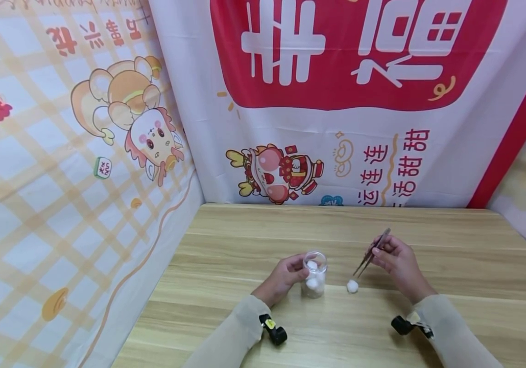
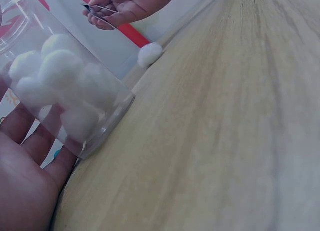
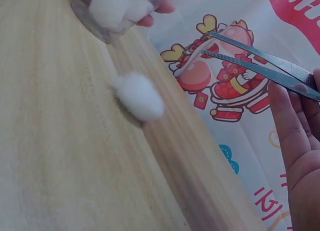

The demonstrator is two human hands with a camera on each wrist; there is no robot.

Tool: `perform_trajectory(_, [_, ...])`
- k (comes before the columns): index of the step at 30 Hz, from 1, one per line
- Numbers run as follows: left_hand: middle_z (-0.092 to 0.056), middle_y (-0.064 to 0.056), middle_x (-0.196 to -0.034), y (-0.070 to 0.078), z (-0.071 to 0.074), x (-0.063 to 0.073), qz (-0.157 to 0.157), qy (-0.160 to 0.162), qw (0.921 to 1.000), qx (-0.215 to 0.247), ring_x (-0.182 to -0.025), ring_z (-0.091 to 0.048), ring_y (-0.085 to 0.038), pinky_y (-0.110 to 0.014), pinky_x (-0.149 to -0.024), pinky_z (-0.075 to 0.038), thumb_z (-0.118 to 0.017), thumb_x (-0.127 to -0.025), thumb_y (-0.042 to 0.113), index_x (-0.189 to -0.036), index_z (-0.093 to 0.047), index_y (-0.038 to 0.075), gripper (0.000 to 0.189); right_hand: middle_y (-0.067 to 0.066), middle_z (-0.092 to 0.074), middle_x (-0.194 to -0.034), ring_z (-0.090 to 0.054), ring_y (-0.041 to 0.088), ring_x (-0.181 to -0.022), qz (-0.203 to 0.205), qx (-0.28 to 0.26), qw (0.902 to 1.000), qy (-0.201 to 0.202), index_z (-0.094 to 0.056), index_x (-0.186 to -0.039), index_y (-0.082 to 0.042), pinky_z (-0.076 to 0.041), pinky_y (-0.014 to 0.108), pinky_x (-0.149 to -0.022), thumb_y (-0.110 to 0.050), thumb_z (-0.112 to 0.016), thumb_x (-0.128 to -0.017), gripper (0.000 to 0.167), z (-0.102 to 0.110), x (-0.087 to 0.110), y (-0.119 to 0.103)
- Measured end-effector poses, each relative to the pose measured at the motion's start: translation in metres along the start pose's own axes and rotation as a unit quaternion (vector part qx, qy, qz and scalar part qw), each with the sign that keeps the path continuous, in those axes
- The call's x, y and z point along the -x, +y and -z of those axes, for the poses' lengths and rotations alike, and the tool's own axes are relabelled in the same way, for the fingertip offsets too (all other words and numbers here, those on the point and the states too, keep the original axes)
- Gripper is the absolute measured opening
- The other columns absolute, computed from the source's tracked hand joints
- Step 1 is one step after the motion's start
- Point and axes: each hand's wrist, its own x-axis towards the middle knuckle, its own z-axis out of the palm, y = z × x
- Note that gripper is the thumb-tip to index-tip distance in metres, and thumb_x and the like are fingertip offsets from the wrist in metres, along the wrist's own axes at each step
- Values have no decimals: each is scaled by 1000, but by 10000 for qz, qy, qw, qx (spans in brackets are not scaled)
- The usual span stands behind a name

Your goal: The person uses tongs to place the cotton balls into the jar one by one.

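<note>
My left hand [image 1: 285,278] grips a clear plastic jar [image 1: 314,291] that stands upright on the table, its mouth uncovered. Several white cotton balls [image 2: 62,71] are piled inside, seen through the wall in the left wrist view. My right hand [image 1: 400,266] holds metal tweezers [image 1: 372,251] between thumb and fingers. Their tips are apart with nothing between them, pointing down just above a single cotton ball [image 1: 352,286]. That ball lies on the table, right of the jar. In the right wrist view the ball [image 3: 139,97] looks fluffy and slightly long.
The wood-grain table [image 1: 254,230] reaches back to a printed cloth wall [image 1: 212,168] with red and cartoon patterns. A checked cloth [image 1: 120,220] hangs along the left side. Both sleeves carry a black wrist camera, one on the left wrist [image 1: 273,329].
</note>
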Motion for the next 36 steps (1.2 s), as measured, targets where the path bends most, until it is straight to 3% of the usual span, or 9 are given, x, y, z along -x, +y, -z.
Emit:
perform_trajectory(12, [-61,-7,-128,1,0,-1,-5,-60,10000,71,-116,-56,-21,-35,-100,-44,-64,-87,52,-141,-51,14,67,8,-67,-98,-68,22,-91,-88,100,9999,-96,-43,-114,17,-55,34,-82,6,-58,-94,27,3,3,7])
perform_trajectory(25, [-63,-7,-127,-2,0,-2,-210,-18,9998,33,-115,-57,-23,-36,-99,-44,-64,-87,53,-139,-54,14,65,17,-65,-98,-68,23,-89,-76,399,9990,-159,-48,-109,11,-56,37,-80,5,-60,-93,21,6,2,18])
perform_trajectory(36, [-63,-6,-128,-1,-1,-1,-150,-28,9999,5,-117,-57,-23,-36,-100,-44,-64,-87,54,-139,-53,15,66,14,-66,-97,-68,21,-89,-24,814,9967,-18,-45,-112,15,-56,35,-79,1,-63,-93,30,8,-1,18])
